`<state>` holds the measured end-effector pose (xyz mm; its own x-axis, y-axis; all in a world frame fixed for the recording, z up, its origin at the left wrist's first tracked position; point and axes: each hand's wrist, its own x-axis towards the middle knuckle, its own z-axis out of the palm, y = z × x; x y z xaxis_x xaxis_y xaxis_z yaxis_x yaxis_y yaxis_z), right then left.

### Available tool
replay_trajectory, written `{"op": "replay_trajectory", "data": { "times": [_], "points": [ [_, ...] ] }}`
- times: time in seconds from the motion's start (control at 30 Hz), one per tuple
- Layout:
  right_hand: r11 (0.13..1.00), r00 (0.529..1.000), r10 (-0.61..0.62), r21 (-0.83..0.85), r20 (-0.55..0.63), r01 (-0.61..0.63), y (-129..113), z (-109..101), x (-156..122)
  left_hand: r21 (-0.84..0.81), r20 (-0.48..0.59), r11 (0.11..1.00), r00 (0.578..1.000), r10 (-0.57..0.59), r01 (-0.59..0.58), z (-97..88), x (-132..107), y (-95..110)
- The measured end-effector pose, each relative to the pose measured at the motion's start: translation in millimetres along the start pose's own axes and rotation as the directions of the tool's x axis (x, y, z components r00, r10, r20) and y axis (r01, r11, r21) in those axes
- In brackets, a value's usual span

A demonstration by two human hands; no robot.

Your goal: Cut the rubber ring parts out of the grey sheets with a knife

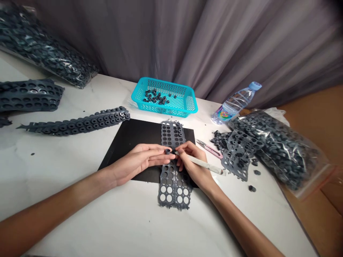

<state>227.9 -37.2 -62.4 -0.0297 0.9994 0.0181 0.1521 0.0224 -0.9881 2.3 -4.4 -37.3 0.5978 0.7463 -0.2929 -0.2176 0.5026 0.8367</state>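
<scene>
Between the thumb and fingers of my left hand (144, 157) is a small dark rubber bushing (167, 151). My right hand (194, 160) grips a pale, pen-like tool (205, 164), its tip close to the bushing. Whether the tip touches it I cannot tell. Under both hands lies a dark grey perforated rubber sheet (175, 201), with many round holes and a few bushings still in it near the far end. The sheet rests across a black mat (134, 134), its near end on the white table.
A blue basket (195, 106) with loose bushings stands behind the mat. Pink-handled snips (210, 149), sheet scraps (235, 157), a bottle (235, 101) and a bag of bushings (289, 153) are at right. At left lie a bushing strip (77, 123) and another full bag (48, 46).
</scene>
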Motion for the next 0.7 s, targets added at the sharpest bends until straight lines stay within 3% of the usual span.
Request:
{"op": "replay_trajectory", "data": {
  "times": [0.1, 0.17, 0.23, 0.27, 0.3, 0.37, 0.47, 0.57, 0.63, 0.7],
  "points": [
    [1.000, 1.000, 0.016, 0.002, 0.007, -0.016, 1.0, 0.8, 1.1, 0.132, -0.044, 0.979, 0.986, 0.161, -0.154, -5.6, 32.9, 22.8],
    [1.000, 1.000, 0.027, 0.015, 0.000, -0.027, 2.0, 1.6, 2.2, 0.263, -0.108, 0.909, 0.926, 0.361, -0.324, -14.2, 68.7, 51.1],
    [0.999, 0.999, 0.032, 0.021, -0.004, -0.032, 3.0, 2.1, 2.8, 0.461, -0.129, 0.749, 0.799, 0.588, -0.476, -26.8, 108.1, 83.6],
    [0.999, 0.999, 0.034, 0.021, -0.002, -0.034, 3.3, 2.1, 2.8, 0.571, -0.117, 0.655, 0.741, 0.661, -0.494, -34.0, 125.9, 98.5],
    [0.999, 0.999, 0.034, 0.020, 0.001, -0.034, 3.4, 2.0, 2.7, 0.680, -0.090, 0.560, 0.705, 0.704, -0.473, -41.1, 140.7, 111.0],
    [0.999, 1.000, 0.029, 0.016, 0.006, -0.029, 3.0, 1.6, 2.1, 0.833, -0.006, 0.378, 0.677, 0.736, -0.404, -52.4, 157.8, 125.4],
    [1.000, 0.999, 0.025, 0.004, 0.021, -0.025, 0.5, 1.1, 1.1, 0.908, 0.167, 0.149, 0.666, 0.727, -0.390, -54.9, 146.5, 117.0],
    [0.999, 0.999, 0.038, -0.009, 0.040, -0.037, -2.9, 1.4, 0.9, 0.907, 0.317, 0.010, 0.698, 0.642, -0.422, -40.5, 102.8, 84.7],
    [0.999, 0.998, 0.048, -0.008, 0.046, -0.048, -4.6, 1.8, 1.1, 0.882, 0.387, 0.014, 0.741, 0.549, -0.471, -28.9, 70.6, 61.2],
    [0.999, 0.997, 0.051, -0.004, 0.052, -0.051, -5.7, 2.4, 1.5, 0.857, 0.424, 0.073, 0.777, 0.466, -0.511, -21.8, 46.5, 42.4]
  ]
}}
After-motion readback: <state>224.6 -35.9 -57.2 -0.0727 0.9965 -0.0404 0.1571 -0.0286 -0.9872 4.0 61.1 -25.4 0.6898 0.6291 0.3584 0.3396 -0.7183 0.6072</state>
